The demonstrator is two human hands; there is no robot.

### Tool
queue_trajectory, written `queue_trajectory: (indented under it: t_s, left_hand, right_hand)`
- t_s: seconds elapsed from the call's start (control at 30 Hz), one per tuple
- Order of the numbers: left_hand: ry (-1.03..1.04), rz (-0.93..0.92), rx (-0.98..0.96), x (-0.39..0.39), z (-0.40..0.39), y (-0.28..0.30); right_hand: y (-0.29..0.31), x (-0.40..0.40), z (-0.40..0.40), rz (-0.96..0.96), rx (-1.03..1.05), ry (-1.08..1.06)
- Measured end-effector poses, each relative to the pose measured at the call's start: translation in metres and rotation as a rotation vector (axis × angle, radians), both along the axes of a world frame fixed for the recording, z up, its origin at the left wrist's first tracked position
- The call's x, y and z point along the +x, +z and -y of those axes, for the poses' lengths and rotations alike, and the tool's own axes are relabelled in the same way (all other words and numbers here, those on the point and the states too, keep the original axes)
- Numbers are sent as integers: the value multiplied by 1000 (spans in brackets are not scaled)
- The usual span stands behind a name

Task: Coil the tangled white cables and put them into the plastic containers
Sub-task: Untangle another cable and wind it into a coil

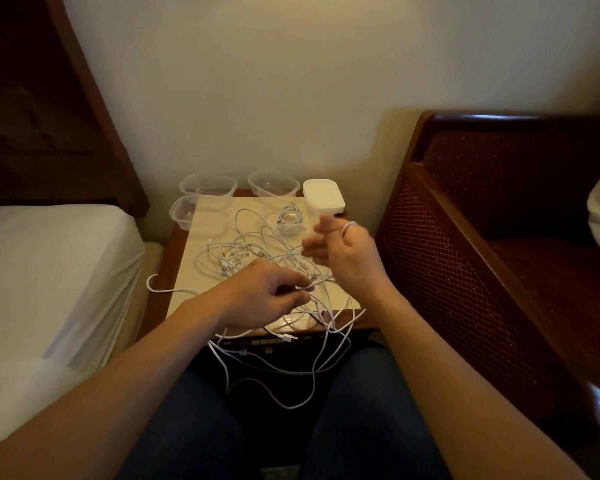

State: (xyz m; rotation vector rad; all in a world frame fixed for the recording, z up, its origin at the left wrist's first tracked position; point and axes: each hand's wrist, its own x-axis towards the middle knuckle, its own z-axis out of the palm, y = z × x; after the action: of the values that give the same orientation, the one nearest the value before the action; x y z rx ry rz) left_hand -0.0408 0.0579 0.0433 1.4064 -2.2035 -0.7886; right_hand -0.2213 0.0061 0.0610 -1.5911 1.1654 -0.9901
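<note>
Presently, right hand [340, 249]: raised, a thin white cable loop [349, 226] wound round a finger, serving as the former; remaining fingers loose.
Left hand [271, 292]: pinches the strand, apparently feeding it under tension.
Tangled white cables [257, 252]: heaped on the small cream-topped bedside table [187, 271], some trailing over the front edge.
Clear plastic containers [208, 187]: at the rear, open; one coiled cable [290, 218] apparently already in a container beside the lidded white tub [323, 195].

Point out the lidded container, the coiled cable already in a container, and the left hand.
lidded container [323, 195], head view, on its white lid.
coiled cable [289, 218], head view, on its loops.
left hand [269, 294], head view, on its back.
</note>
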Motion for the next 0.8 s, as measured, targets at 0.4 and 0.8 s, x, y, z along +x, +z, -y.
queue_trajectory:
  t_s: [0.4,0.8]
  left_hand:
    - [272,-855,-15,-9,14,-2]
    - [215,-574,327,-27,4,-8]
  right_hand:
    - [-5,1,-15,790,905,913]
    - [24,2,0,348,214,157]
